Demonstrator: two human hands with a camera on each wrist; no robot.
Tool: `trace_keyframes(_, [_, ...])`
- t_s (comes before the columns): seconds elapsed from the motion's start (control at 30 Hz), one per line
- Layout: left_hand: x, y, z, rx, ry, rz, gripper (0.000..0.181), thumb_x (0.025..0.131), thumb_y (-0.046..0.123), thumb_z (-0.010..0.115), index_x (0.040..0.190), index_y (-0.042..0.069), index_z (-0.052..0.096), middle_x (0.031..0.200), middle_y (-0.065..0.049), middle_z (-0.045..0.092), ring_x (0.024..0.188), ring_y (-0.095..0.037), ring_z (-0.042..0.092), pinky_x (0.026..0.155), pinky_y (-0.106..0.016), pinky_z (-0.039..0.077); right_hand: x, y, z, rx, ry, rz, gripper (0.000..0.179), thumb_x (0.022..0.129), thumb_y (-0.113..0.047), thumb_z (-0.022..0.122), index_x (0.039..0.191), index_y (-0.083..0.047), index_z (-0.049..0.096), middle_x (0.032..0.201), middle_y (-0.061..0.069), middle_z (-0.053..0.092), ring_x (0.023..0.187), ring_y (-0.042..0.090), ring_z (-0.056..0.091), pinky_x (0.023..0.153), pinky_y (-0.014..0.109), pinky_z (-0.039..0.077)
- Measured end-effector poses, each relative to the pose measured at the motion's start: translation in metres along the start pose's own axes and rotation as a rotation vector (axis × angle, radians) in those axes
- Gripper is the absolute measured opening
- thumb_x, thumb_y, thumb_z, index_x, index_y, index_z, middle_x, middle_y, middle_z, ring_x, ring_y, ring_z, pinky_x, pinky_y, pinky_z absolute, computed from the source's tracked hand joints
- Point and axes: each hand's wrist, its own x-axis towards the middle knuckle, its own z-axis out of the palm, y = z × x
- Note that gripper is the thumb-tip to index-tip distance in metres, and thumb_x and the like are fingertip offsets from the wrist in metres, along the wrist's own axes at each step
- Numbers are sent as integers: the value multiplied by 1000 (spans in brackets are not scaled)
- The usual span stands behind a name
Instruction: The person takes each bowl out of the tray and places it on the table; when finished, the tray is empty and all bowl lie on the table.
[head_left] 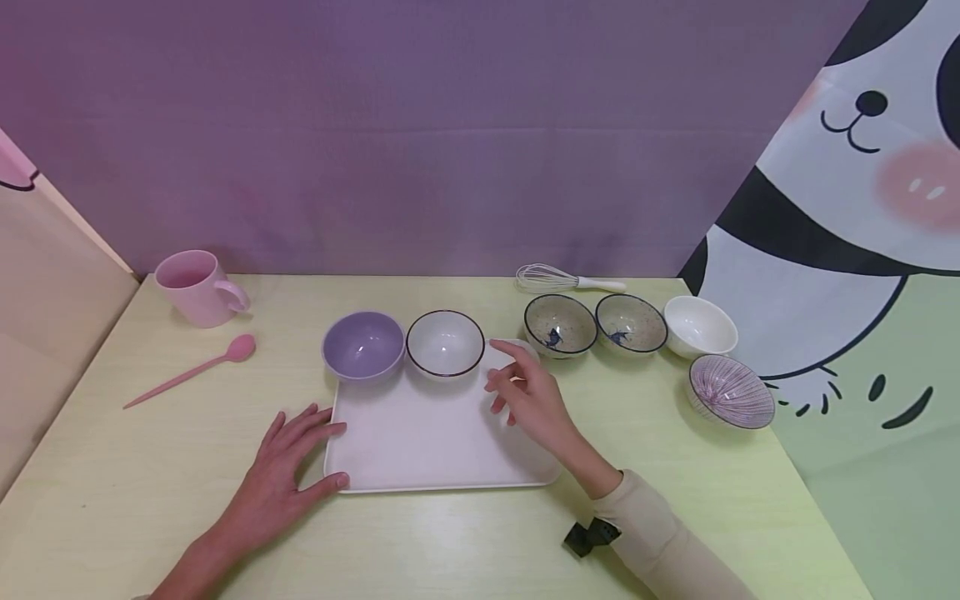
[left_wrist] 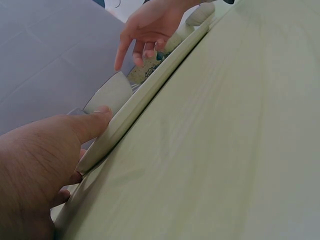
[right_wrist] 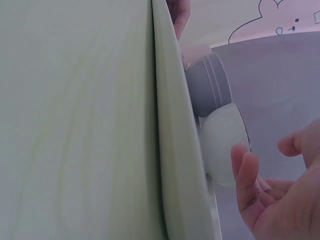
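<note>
A white rectangular tray (head_left: 442,450) lies on the table, with a purple bowl (head_left: 363,346) and a white dark-rimmed bowl (head_left: 446,346) side by side along its far edge. At the tray's left side is my left hand (head_left: 279,479), fingers spread, thumb and fingertips right at the rim. My right hand (head_left: 531,404) hovers above the tray's right part with nothing in it. Its index finger points toward the white dark-rimmed bowl, loosely extended; the other fingers are slightly bent. The right wrist view has these fingers close beside that white bowl (right_wrist: 222,145).
Right of the tray stand two speckled bowls (head_left: 561,327) with blue motifs, a plain white bowl (head_left: 701,327) and a striped bowl (head_left: 731,392). Behind them lies a whisk (head_left: 570,280). A pink mug (head_left: 198,290) and pink spoon (head_left: 195,369) are at the left.
</note>
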Motion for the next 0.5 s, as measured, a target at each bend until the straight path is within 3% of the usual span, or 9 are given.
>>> trace_keyframes(0.17, [0, 1, 0, 0, 0, -2, 62, 90, 29, 91, 146, 13, 69, 157, -17, 62, 152, -48, 46, 140, -35, 4, 6, 2, 8, 10, -31, 31, 59, 109, -12, 65, 166, -11, 48, 98, 22, 76, 65, 20, 72, 48, 26, 54])
trace_keyframes(0.5, [0, 2, -1, -11, 4, 4, 62, 90, 29, 92, 146, 14, 69, 156, -17, 62, 152, -47, 46, 140, -35, 4, 15, 2, 21, 4, -49, 44, 73, 113, -20, 60, 176, -12, 25, 99, 18, 79, 66, 25, 75, 50, 29, 56])
